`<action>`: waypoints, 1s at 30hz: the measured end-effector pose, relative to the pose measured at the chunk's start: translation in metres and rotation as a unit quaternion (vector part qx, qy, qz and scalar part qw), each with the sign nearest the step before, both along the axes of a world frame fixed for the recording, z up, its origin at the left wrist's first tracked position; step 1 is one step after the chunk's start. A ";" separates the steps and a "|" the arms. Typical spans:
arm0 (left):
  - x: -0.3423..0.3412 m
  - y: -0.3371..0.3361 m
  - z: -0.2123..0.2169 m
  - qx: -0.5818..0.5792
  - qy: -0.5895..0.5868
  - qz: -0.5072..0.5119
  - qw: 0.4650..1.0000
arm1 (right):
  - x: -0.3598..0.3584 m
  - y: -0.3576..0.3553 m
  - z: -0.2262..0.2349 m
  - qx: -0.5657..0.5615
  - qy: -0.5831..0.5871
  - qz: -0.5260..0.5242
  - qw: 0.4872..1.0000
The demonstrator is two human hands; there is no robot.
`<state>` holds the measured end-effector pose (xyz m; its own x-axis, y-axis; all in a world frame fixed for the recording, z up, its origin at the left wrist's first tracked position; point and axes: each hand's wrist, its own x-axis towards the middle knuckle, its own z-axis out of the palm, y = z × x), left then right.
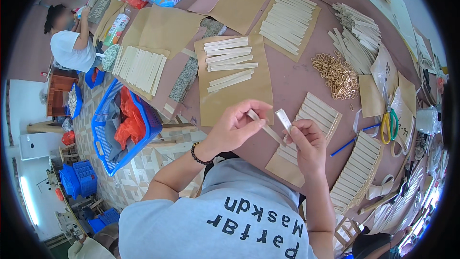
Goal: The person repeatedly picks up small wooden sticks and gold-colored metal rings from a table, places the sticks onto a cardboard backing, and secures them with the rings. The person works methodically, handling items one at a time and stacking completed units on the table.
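Note:
Over the table's near edge, my left hand [235, 125] pinches the end of a narrow cream strip [274, 135] between thumb and fingers. My right hand [309, 145] is closed on a cream strip piece [283, 119] that stands up, its top end looking folded. Whether the two are one strip or two I cannot tell. Just beyond my hands, a brown paper sheet [211, 110] carries several loose cream strips [229, 59]. Under and beside my right hand, another sheet holds a row of evenly laid strips [314, 115].
Gold oval rings [335, 77] lie heaped at right, near scissors [389, 125] and a blue pen [343, 147]. More strip rows [357, 170] lie at near right. A blue basket [101, 136] with red plastic stands left. Another person [74, 48] sits at far left.

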<state>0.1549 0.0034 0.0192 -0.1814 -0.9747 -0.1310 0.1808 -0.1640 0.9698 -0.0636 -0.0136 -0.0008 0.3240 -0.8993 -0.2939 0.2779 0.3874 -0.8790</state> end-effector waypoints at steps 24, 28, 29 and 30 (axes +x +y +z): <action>-0.019 -0.009 0.002 0.018 0.008 -0.030 0.999 | 0.012 0.015 0.009 -0.140 0.013 -0.055 0.989; -0.021 -0.008 -0.001 0.061 0.063 -0.039 0.995 | 0.008 0.014 0.002 -0.120 -0.083 -0.071 0.987; -0.020 -0.008 -0.001 0.074 0.048 -0.031 0.996 | 0.008 0.014 0.004 -0.098 -0.121 -0.090 0.984; -0.020 -0.009 -0.001 0.086 0.033 -0.023 0.996 | 0.007 0.012 0.006 -0.076 -0.159 -0.109 0.978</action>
